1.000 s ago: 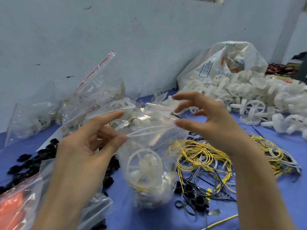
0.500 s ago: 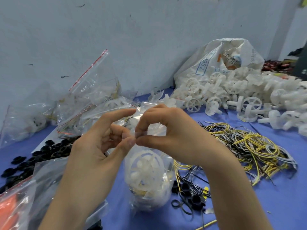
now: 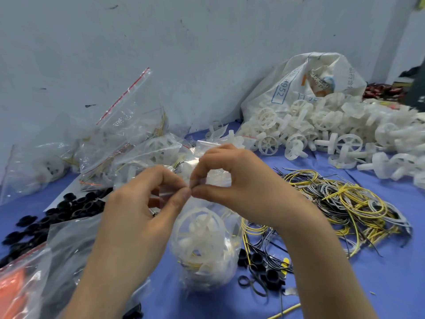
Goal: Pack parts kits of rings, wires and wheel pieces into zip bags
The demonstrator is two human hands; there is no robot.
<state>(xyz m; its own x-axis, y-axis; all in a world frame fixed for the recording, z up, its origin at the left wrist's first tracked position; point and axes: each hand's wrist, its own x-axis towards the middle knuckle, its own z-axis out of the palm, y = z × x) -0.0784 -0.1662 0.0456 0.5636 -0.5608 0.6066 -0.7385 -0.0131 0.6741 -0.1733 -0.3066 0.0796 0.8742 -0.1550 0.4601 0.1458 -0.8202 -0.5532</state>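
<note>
Pinching crinkly, bulging clear zip bag (image 3: 208, 268)

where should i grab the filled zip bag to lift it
Pinch the filled zip bag by its flat top strip, coming from above, where the left hand and right hand pinch it. Lower down the wheel piece bulges it round, likely harder to hold.

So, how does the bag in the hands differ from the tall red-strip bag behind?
The left hand and right hand pinch the top of the held bag; nobody touches the tall bag. The held bag bulges with a wheel piece; the tall bag's upper part is flat, red strip up. Both are clear plastic.
</note>
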